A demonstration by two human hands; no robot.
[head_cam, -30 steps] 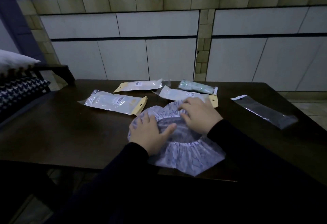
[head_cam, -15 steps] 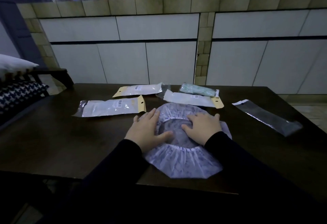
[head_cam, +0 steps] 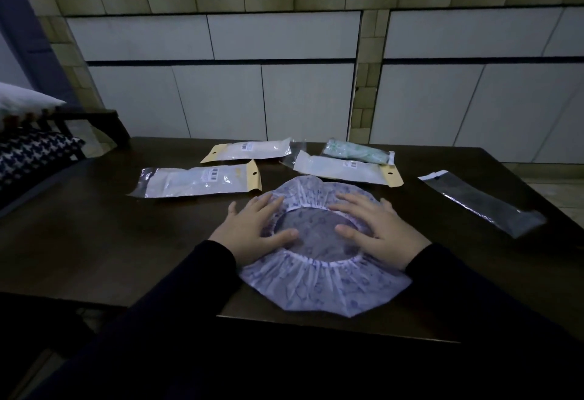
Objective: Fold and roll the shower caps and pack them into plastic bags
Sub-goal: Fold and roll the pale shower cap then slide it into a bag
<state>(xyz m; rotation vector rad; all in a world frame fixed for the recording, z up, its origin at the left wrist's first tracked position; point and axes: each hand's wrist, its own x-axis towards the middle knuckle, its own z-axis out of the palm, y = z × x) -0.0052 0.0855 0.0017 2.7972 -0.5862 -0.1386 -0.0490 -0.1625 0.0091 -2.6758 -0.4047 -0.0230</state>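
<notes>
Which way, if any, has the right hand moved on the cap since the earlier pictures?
Yes. The right hand moved from the cap's far edge, near the packed bag, toward the person.

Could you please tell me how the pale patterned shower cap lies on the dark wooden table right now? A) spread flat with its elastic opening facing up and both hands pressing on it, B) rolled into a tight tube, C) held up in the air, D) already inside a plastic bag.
A: the pale patterned shower cap lies spread flat on the dark wooden table, with the left hand and right hand resting flat on it.
</notes>
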